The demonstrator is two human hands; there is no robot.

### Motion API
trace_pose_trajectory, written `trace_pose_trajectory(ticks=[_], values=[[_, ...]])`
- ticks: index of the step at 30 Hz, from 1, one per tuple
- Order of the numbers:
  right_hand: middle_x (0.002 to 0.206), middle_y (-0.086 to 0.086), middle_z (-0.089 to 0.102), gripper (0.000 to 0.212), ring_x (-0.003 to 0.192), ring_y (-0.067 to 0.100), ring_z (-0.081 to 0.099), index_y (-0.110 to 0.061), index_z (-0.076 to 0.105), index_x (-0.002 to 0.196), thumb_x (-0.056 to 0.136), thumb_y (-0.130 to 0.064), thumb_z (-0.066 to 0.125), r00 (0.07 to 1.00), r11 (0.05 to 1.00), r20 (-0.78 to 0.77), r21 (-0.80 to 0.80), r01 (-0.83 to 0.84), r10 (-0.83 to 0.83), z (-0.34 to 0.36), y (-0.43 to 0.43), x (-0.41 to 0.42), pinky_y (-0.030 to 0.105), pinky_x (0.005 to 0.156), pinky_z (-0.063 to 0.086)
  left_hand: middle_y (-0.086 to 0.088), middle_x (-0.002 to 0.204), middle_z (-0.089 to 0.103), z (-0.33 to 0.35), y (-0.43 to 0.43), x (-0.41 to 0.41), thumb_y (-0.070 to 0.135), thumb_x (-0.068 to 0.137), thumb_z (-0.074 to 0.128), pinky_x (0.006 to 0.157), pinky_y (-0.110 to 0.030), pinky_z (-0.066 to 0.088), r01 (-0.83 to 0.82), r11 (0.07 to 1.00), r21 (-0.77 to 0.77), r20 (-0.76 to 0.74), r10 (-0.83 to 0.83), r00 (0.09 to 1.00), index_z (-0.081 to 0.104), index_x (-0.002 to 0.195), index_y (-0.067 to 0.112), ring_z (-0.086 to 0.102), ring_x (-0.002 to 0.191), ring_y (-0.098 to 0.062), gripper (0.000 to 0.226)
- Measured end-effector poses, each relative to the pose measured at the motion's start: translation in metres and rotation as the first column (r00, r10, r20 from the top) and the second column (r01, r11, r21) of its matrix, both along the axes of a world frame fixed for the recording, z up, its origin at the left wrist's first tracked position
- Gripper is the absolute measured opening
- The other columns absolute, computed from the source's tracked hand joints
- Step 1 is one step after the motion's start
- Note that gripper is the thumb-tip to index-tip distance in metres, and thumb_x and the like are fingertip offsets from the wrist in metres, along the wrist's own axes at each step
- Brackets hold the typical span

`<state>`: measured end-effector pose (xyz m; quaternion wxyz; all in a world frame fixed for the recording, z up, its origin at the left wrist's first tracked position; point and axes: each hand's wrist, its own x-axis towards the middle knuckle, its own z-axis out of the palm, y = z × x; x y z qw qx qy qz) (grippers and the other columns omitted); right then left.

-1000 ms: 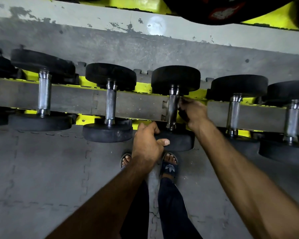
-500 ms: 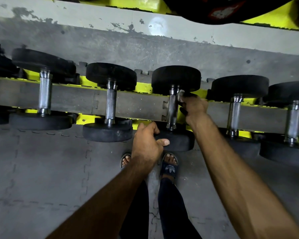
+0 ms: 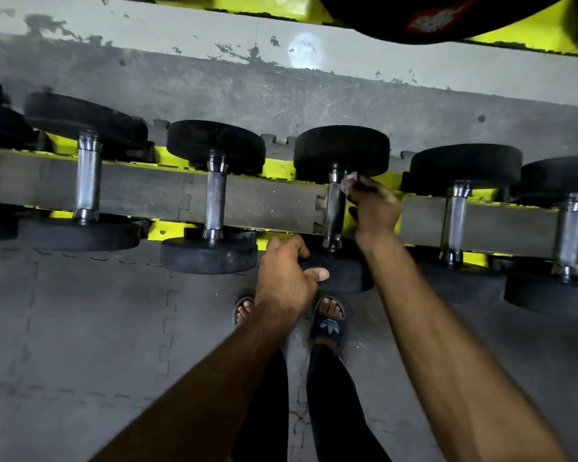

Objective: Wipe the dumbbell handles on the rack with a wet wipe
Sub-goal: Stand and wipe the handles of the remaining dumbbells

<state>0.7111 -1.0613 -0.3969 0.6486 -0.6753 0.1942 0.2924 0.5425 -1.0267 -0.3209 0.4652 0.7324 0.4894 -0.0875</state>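
As we stand over the rack, our feet are nearest to us, the right one in a dark sandal (image 3: 329, 326). Just beyond them our left hand (image 3: 286, 278) grips the near head (image 3: 346, 273) of the middle dumbbell: the fingers are curled over its top edge and the thumb presses on its front face. From this head the handle (image 3: 333, 215) runs straight away from us, across the yellow rack (image 3: 281, 170), to the far head (image 3: 342, 150). Our right hand (image 3: 376, 213) lies just to the right of the handle and is the hand nearer to the steel. Its fingers pinch the wet wipe (image 3: 350, 181), which seems to touch the far end of the handle, close under the far head. So almost the whole handle lies toward us from the fingers, and we judge that the next stroke must follow this axis, back to the near head. As for writing, the sandal carries a pale trefoil mark without letters that we can read. The red and white marks on the dark plate (image 3: 431, 18) at the far top are too blurred.
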Motion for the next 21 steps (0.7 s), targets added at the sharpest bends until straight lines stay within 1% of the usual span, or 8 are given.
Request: trace_pose_trajectory(ticks=[1,3,6,8,10,13,18,21], values=[[0.081,0.006,0.073,0.015,0.074,0.017,0.068,-0.005,0.075,0.091,0.077,0.001,0.076,0.968,0.999,0.249,-0.025,-0.033,0.038,-0.001,-0.003,-0.005,0.029,0.071,0.051,0.004,0.099,0.047,0.0,0.0,0.0,0.024,0.076,0.085,0.076,-0.025,0.042,-0.001,1.0,0.003,-0.001,0.001,1.0,0.056,0.089,0.02,0.051,0.087,-0.012,0.032],[0.088,0.0,0.076,0.014,0.078,0.016,0.07,-0.015,0.079,0.092,0.078,-0.012,0.076,0.68,0.901,0.612,-0.395,-0.181,0.405,0.003,-0.003,-0.013,0.025,0.07,0.05,0.004,0.098,0.047,0.0,-0.001,0.0,0.024,0.076,0.085,0.076,-0.025,0.042,-0.003,1.0,0.004,-0.003,0.003,1.0,0.056,0.088,0.02,0.051,0.087,-0.012,0.032],[0.112,-0.012,0.072,0.026,0.084,0.021,0.07,-0.026,0.075,0.104,0.082,-0.018,0.064,0.159,0.526,0.505,-0.838,-0.142,0.848,0.007,-0.003,-0.011,0.026,0.057,0.05,0.004,0.097,0.047,0.0,-0.001,0.001,0.023,0.076,0.085,0.075,-0.024,0.041,-0.006,1.0,0.005,0.003,0.006,1.0,0.054,0.086,0.02,0.051,0.086,-0.013,0.033],[0.112,-0.011,0.07,0.037,0.071,0.028,0.069,-0.023,0.07,0.109,0.075,-0.012,0.062,-0.049,0.309,0.313,-0.949,-0.068,0.949,0.011,0.001,-0.011,0.025,0.047,0.043,0.003,0.097,0.047,0.0,-0.001,0.001,0.022,0.076,0.086,0.075,-0.024,0.042,-0.005,1.0,0.007,0.006,0.005,1.0,0.054,0.086,0.02,0.051,0.085,-0.012,0.033],[0.107,-0.01,0.069,0.041,0.064,0.029,0.067,-0.022,0.07,0.109,0.07,-0.011,0.062,-0.147,0.095,0.096,-0.995,-0.015,0.984,0.019,0.005,-0.014,0.024,0.047,0.032,0.003,0.097,0.048,-0.001,-0.001,0.001,0.022,0.075,0.086,0.076,-0.026,0.044,-0.007,1.0,0.009,0.011,0.006,1.0,0.054,0.085,0.02,0.051,0.085,-0.014,0.034],[0.087,-0.002,0.069,0.017,0.068,0.03,0.068,-0.019,0.073,0.081,0.066,-0.011,0.071,-0.22,-0.142,-0.137,-0.99,-0.006,0.966,0.027,0.011,-0.016,0.026,0.051,0.029,0.002,0.098,0.048,-0.001,-0.001,0.0,0.022,0.075,0.086,0.078,-0.028,0.046,-0.013,1.0,0.008,0.023,0.013,1.0,0.054,0.084,0.02,0.052,0.086,-0.015,0.034],[0.104,0.012,0.069,0.023,0.099,0.037,0.065,-0.011,0.071,0.101,0.082,-0.006,0.059,-0.372,-0.282,-0.231,-0.955,-0.089,0.899,0.043,0.032,-0.01,0.034,0.065,0.035,0.002,0.098,0.048,-0.002,-0.002,0.0,0.022,0.075,0.086,0.078,-0.028,0.046,-0.022,1.0,0.002,0.026,0.021,0.999,0.052,0.082,0.021,0.052,0.086,-0.016,0.034],[0.097,0.015,0.071,0.016,0.091,0.038,0.068,-0.008,0.072,0.093,0.083,-0.006,0.06,-0.41,-0.259,-0.207,-0.963,-0.074,0.888,0.053,0.04,-0.001,0.033,0.062,0.035,0.003,0.098,0.047,-0.002,-0.002,0.0,0.023,0.076,0.086,0.075,-0.024,0.042,-0.029,0.999,-0.017,0.021,0.029,0.999,0.051,0.081,0.023,0.052,0.086,-0.013,0.034]])
